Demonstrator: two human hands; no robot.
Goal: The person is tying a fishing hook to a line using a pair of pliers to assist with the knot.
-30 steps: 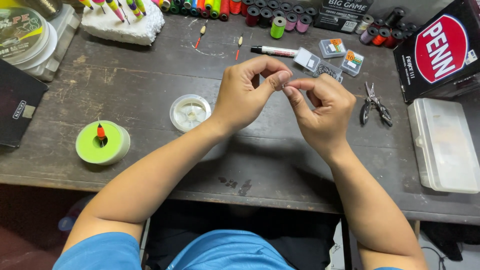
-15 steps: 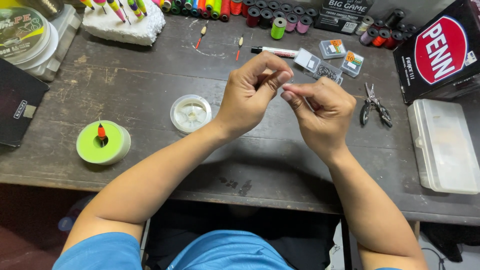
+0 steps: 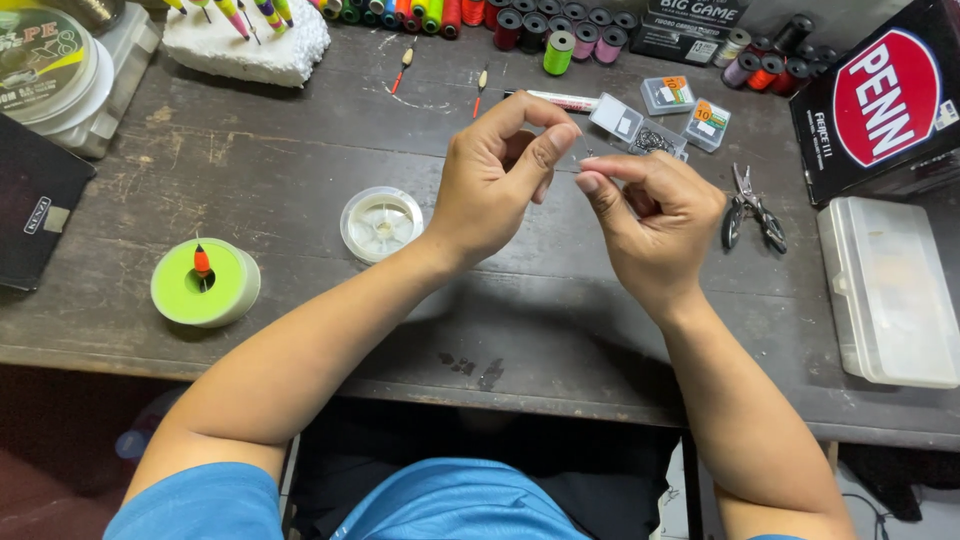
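Above table (image 3: 300, 180), hands (image 3: 500, 175) slightly apart.

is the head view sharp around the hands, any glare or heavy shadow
Head view: left hand and right hand are sharp, no motion blur; even, soft light; faint shadows on the dark wooden table; mild sheen on the clear plastic box; the tiny item pinched between the fingertips is too small to identify.

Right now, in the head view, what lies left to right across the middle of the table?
Black case → green spool → clear round spool → left hand → right hand → pliers → clear plastic box.
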